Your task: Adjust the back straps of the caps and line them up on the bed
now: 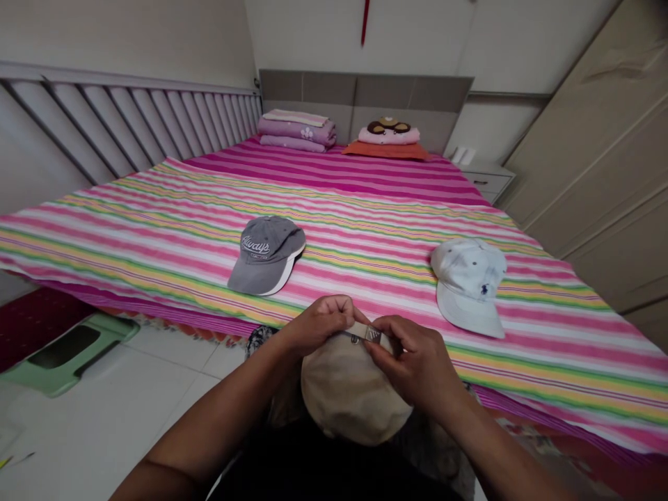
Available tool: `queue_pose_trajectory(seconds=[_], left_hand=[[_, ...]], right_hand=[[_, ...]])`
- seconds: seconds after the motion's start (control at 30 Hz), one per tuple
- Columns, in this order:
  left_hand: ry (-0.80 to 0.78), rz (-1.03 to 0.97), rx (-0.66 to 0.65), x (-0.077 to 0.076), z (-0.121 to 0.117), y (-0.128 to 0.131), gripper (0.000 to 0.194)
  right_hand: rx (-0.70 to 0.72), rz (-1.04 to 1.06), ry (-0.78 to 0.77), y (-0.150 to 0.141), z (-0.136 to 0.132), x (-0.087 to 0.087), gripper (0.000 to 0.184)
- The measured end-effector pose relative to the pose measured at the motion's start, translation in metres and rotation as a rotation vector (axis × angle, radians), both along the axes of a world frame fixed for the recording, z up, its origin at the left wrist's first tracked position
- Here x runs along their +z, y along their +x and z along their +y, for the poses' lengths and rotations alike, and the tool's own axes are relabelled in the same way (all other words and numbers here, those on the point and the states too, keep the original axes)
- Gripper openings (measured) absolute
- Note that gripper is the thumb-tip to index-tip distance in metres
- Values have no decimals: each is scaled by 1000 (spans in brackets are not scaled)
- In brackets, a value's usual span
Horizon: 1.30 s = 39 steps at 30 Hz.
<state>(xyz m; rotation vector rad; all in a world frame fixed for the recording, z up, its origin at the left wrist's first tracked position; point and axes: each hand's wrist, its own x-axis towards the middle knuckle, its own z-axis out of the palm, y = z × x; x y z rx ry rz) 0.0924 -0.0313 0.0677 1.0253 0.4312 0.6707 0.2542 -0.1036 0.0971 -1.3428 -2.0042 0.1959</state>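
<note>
A beige cap [355,393] rests in my lap, its back strap turned up toward the bed. My left hand [326,323] pinches the strap [358,330] from the left. On the right, the thumb and fingers of my right hand [410,351] close on the strap's metal buckle [373,334]. A grey cap [268,254] with white lettering lies on the bed ahead and to the left. Ahead and to the right lies a pale blue cap [470,285] with a small dark logo, brim facing me.
The bed [355,229] has a striped sheet. Folded purple bedding [295,132] and a pink pillow [389,136] sit by the headboard [323,90]. A green stool [73,355] stands on the tiled floor at left; a white nightstand [485,181] is at the far right.
</note>
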Motion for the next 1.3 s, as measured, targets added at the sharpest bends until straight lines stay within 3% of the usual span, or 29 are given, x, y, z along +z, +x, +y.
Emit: queue_pose_trajectory(seconds=[0.2,0.3,0.4,0.5,0.63,0.83,1.03,1.3], left_hand=[[-11,-7,-1,-3,4,-1,22],[-23,16,-20,3,6,-1,22],[11,153,-132,13,9,-1,28],[75,317,-232,20,12,-1,28],[33,304,-208,19,15,-5,29],[-54,271,-162,14,17,-10,27],[-111,233,-196,12,21,-8,27],[-198,238,-227,5,27,-4,32]], right_hand=[[16,-12,-35,0,-1,1,8],[18,29,-107,-1,0,3,6],[27,86,-183,-2,2,6,6],[90,297,-377,1,7,7,14],[238,778,-717,14,16,-5,33],[399,975,-1070,30,14,-33,33],[290,1243,-893,28,14,-28,27],[197,1267,-838,24,17,-20,29]])
